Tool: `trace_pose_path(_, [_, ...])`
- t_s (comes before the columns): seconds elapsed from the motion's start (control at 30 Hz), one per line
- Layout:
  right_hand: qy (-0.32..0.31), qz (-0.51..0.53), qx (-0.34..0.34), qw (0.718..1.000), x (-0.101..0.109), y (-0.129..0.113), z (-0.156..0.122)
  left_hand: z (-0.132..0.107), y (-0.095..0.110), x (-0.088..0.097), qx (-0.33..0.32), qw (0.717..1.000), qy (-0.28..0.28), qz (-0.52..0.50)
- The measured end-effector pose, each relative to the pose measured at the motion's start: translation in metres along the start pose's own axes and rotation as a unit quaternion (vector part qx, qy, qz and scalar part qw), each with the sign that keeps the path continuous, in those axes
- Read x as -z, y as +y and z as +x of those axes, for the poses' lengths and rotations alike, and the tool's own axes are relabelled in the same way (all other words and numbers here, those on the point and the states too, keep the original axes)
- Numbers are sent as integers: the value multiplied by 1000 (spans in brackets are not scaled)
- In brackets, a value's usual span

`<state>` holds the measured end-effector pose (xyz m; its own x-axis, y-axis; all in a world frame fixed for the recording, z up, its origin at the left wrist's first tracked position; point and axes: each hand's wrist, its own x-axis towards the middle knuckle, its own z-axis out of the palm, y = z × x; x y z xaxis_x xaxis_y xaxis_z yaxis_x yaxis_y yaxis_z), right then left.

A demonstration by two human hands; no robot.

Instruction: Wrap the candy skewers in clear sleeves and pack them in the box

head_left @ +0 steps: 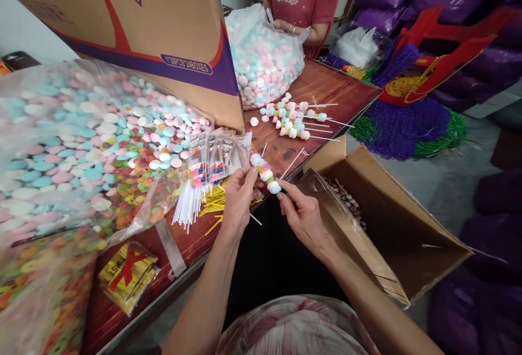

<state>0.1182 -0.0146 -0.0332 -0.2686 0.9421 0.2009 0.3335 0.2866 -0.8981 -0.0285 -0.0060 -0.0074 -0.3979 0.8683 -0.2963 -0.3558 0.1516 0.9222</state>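
Between my two hands is a candy skewer [267,174] strung with white, pink, blue, yellow and green pieces. My left hand [240,194] is closed on its far end, thumb against the side. At the near end, the fingers of my right hand [300,209] pinch by a pale blue piece. Left of my hands lie white sticks [188,203], yellow twist ties [214,203] and printed clear wrappers [218,154]. Several finished-looking candy skewers [291,118] rest on the table beyond.
A large bag of pastel candies [53,143] and gummy rings fills the left. Behind stand a big cardboard box [163,23] and another candy bag [265,61], with a person [304,1] beside it. An open carton [391,224] sits right, below the table edge [346,88].
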Motion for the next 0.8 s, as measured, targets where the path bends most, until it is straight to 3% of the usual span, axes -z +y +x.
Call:
trace_pose_path(0.27, [21,-68,89,994,-3,5,-1,5,-8,1,-13,1000,12,21])
trace_pose_path(0.47, [43,42,-72,996,0,-7,0,9,-19,7,-113,989,-21,95])
trace_pose_path(0.57, [51,108,-98,988,-4,-9,-1,4,-21,6,-121,986,-47,104])
trace_pose_path(0.67, [59,69,-72,993,-7,-7,-4,-2,-23,3,-112,989,-61,81])
trace_pose_path(0.8, [43,-27,40,998,-6,-4,-6,-4,-21,3,-75,995,-70,14])
